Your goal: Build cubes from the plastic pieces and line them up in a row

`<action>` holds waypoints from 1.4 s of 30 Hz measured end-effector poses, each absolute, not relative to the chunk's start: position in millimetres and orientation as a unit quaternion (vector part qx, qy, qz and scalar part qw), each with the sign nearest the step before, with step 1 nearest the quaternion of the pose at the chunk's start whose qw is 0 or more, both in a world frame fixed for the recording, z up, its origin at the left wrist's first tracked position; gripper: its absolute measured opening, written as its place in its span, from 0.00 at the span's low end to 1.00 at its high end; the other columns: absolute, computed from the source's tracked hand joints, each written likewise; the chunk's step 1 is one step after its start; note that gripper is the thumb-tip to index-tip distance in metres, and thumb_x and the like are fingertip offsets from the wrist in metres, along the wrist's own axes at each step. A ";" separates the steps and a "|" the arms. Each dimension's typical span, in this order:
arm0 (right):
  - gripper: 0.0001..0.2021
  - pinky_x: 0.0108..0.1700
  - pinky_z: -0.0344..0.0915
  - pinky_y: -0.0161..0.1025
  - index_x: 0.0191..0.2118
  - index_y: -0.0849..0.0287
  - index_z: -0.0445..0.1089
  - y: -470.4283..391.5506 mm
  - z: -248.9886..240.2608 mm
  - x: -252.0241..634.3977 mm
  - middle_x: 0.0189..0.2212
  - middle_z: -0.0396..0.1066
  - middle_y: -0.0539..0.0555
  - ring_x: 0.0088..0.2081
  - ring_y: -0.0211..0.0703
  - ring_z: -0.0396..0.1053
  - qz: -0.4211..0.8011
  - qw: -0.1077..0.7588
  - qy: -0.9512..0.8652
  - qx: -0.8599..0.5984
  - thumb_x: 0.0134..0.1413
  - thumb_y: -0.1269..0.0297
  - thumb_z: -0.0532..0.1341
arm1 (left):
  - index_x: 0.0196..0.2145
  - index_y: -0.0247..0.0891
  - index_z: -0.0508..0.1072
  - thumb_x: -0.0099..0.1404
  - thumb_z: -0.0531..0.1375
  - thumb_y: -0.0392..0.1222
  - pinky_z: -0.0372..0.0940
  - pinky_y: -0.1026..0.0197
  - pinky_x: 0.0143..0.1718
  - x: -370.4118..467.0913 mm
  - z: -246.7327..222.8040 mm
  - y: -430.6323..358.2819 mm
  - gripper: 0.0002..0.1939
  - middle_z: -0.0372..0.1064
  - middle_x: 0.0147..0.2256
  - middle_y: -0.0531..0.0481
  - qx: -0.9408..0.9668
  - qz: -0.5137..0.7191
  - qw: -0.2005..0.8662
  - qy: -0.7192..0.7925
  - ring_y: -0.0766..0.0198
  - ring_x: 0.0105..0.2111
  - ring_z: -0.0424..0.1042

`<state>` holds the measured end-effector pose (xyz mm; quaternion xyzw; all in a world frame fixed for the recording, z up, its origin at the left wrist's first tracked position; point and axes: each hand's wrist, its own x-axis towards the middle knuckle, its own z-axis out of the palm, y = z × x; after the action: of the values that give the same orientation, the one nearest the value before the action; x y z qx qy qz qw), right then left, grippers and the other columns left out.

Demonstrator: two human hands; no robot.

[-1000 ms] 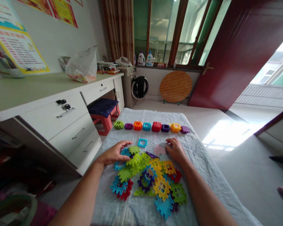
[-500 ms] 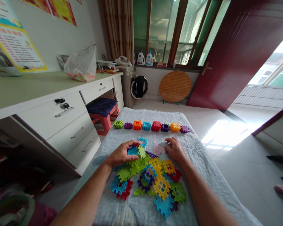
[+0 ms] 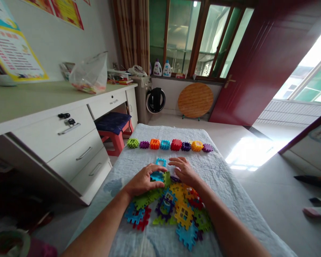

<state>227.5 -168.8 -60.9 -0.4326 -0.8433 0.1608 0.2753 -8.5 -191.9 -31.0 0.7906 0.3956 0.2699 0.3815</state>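
Note:
My left hand point(image 3: 144, 180) is curled with thumb and fingers around a blue notched building tile point(image 3: 156, 176) and a green notched tile point(image 3: 167, 179), which appear joined; part of them is hidden by the fingers. To the right, my right hand point(image 3: 184, 170) hovers with its fingers apart and nothing in them, close to the green tile. A blue frame-shaped tile point(image 3: 161, 162) lies just beyond both hands. Under and in front of them spreads a pile of loose tiles, among them a yellow window tile point(image 3: 184, 215), a purple tile point(image 3: 165, 208) and a blue tile point(image 3: 187, 235).
A row of small assembled cubes, with a red one point(image 3: 176, 144) near its middle, runs across the far part of the cloth-covered table point(image 3: 115, 210). At left stands a white desk point(image 3: 53, 134) with drawers, and a red stool point(image 3: 115, 134) is beside it.
My left hand has shifted a little to the right with the blue and green tiles. My right hand has moved left, closer to them, over the pile's far edge.

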 end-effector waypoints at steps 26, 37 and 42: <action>0.13 0.29 0.61 0.33 0.41 0.60 0.69 -141.3 -65.1 241.5 0.26 0.67 0.49 0.26 0.36 0.63 0.307 0.364 -0.714 -0.514 0.53 0.69 0.51 | 0.41 0.40 0.71 0.65 0.53 0.45 0.66 0.65 0.35 -3.3 -46.4 -170.0 0.12 0.75 0.32 0.52 0.721 0.384 0.290 0.499 0.63 0.32 0.74; 0.17 0.47 0.57 0.41 0.45 0.58 0.71 -149.3 -62.0 239.8 0.40 0.67 0.56 0.42 0.47 0.62 0.096 0.179 -0.785 -0.585 0.48 0.62 0.62 | 0.40 0.38 0.71 0.60 0.56 0.38 0.66 0.59 0.43 -14.0 -54.7 -161.9 0.10 0.71 0.38 0.48 0.741 0.418 0.169 0.498 0.61 0.38 0.71; 0.18 0.49 0.54 0.44 0.49 0.56 0.70 -152.9 -55.0 230.0 0.46 0.68 0.56 0.47 0.50 0.59 0.069 0.200 -0.786 -0.581 0.49 0.67 0.60 | 0.37 0.38 0.72 0.58 0.57 0.38 0.64 0.55 0.46 -14.5 -58.2 -158.9 0.09 0.71 0.38 0.47 0.756 0.392 0.137 0.506 0.58 0.41 0.69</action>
<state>230.0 -152.9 -55.0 -0.5812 -0.7858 0.0688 0.2000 -14.5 -158.9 -58.2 0.7560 0.5062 0.3919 0.1369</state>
